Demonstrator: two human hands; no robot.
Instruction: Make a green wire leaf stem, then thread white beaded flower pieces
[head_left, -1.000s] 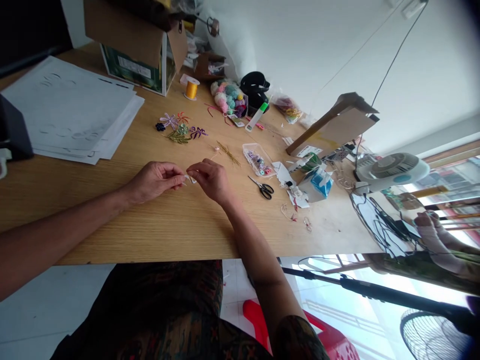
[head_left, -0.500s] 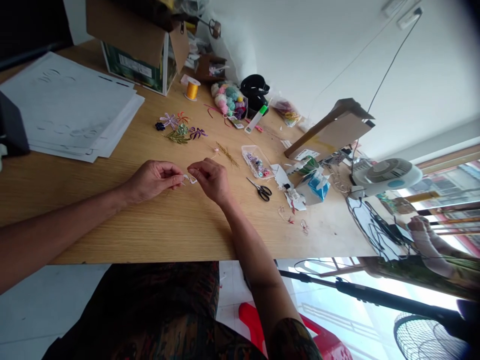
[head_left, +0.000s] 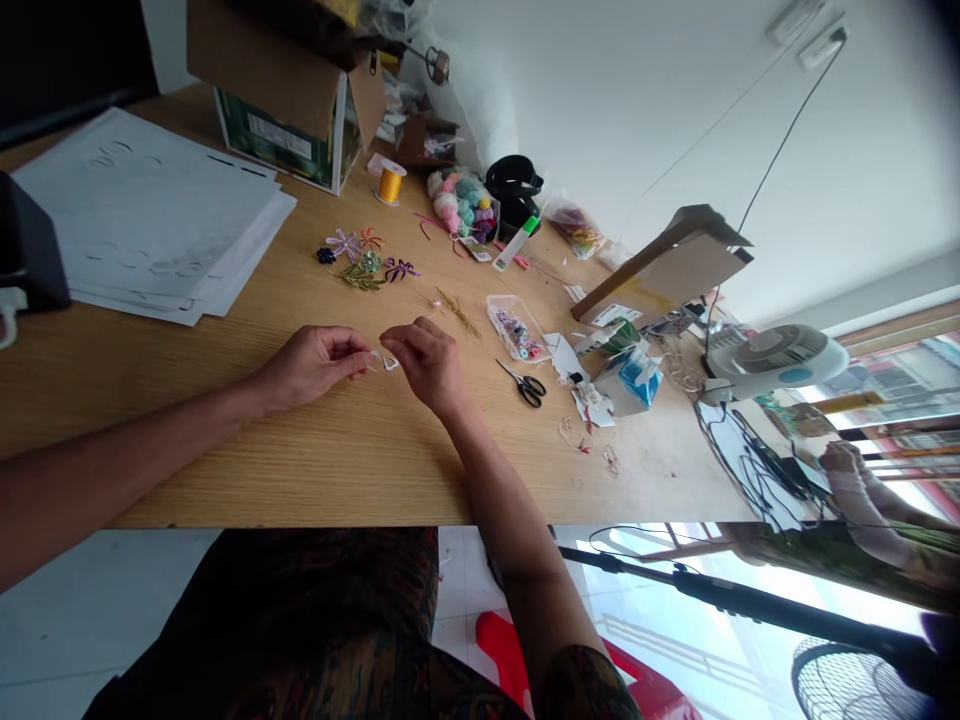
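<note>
Between my two hands is a thin white looped strand (head_left: 388, 362), perhaps thread or wire; its exact kind is too small to tell. My left hand (head_left: 319, 365) pinches one end of it between thumb and fingertips. Opposite, my right hand (head_left: 424, 362) is closed in a pinch at the loop's other side. Both hands are just above the wooden table (head_left: 337, 470). Beyond them lie several small coloured flower shapes (head_left: 367, 261) and a bundle of gold-brown stems (head_left: 457, 312).
Black-handled scissors (head_left: 525, 383) and a clear tray of small beads (head_left: 517, 330) lie right of my hands. Paper sheets (head_left: 150, 220) are at left, a yellow thread spool (head_left: 389, 184) behind. Farther right stand a white fan (head_left: 787, 355) and another person's hands (head_left: 844, 465).
Both hands keep their pinch and stay nearly in place. The white loop shows a little more openly between them. The whole view has shifted slightly.
</note>
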